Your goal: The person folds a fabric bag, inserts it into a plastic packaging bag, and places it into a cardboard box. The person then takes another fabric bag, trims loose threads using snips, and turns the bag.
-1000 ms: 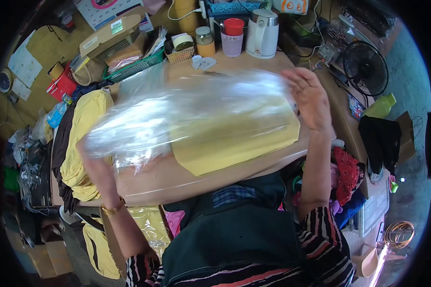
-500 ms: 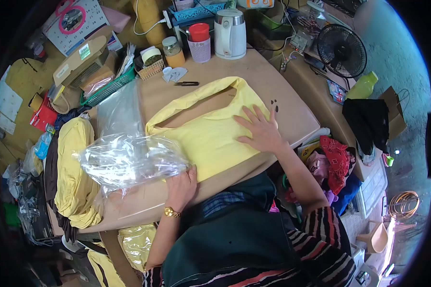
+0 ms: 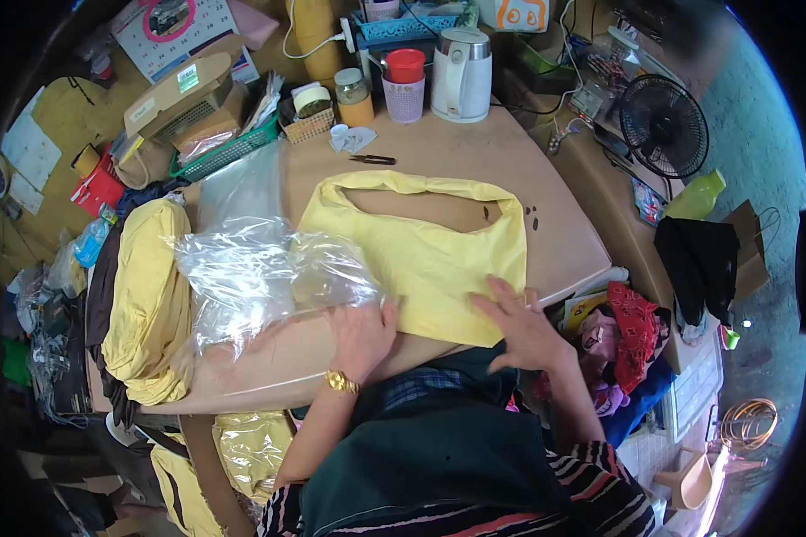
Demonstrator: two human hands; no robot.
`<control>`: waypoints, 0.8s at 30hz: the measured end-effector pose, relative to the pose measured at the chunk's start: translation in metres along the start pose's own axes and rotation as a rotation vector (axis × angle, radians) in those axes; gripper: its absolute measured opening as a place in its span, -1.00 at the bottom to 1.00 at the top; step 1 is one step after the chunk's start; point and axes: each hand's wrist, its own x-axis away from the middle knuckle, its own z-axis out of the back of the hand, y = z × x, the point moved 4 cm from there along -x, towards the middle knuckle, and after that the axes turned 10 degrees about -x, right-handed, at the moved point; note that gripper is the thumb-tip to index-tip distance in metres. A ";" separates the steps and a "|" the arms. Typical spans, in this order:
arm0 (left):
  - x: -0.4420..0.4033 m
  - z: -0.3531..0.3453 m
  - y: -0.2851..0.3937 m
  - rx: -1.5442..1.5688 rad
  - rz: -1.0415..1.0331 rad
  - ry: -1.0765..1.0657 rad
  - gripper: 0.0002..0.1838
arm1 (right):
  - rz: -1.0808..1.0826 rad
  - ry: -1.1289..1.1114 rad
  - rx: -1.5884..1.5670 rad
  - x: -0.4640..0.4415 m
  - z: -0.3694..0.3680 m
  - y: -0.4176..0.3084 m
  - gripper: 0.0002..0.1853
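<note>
A yellow cloth shoulder bag [image 3: 439, 268] lies flat on the brown-covered table [image 3: 510, 143], its wide strap looped at the far side. My right hand [image 3: 528, 329] rests with fingers spread at the bag's lower right corner. Near the bag's lower left side, my left hand [image 3: 364, 340] is closed on the near edge of a clear plastic bag [image 3: 242, 277]; some of its fingertips are hidden. That crinkled plastic overlaps the left part of the yellow bag. Further left sits a thick pile of folded yellow cloth [image 3: 148, 300].
Small black thread snips [image 3: 372, 160] lie beyond the bag. A kettle [image 3: 462, 76], a lilac cup [image 3: 404, 98], jars and a green basket [image 3: 228, 154] line the back. At right are a fan [image 3: 664, 125] and heaped cloths [image 3: 631, 322]. A box with yellow packets [image 3: 252, 447] stands below left.
The yellow bag now lies straighter and flatter, its strap spread to the right. My right hand has slid down from the bag's upper right to its lower right corner. My left hand stays on the plastic.
</note>
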 end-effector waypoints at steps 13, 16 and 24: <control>0.038 0.003 0.021 0.065 -0.182 -0.164 0.01 | 0.648 0.401 0.276 -0.080 0.099 -0.115 -0.82; 0.052 0.021 0.019 0.204 -0.210 -0.294 0.04 | 0.579 -0.056 0.328 -0.164 0.080 -0.142 -0.83; 0.093 0.087 -0.055 0.607 -0.100 -0.602 -0.42 | 0.605 -0.712 -0.055 -0.283 -0.039 -0.103 -0.73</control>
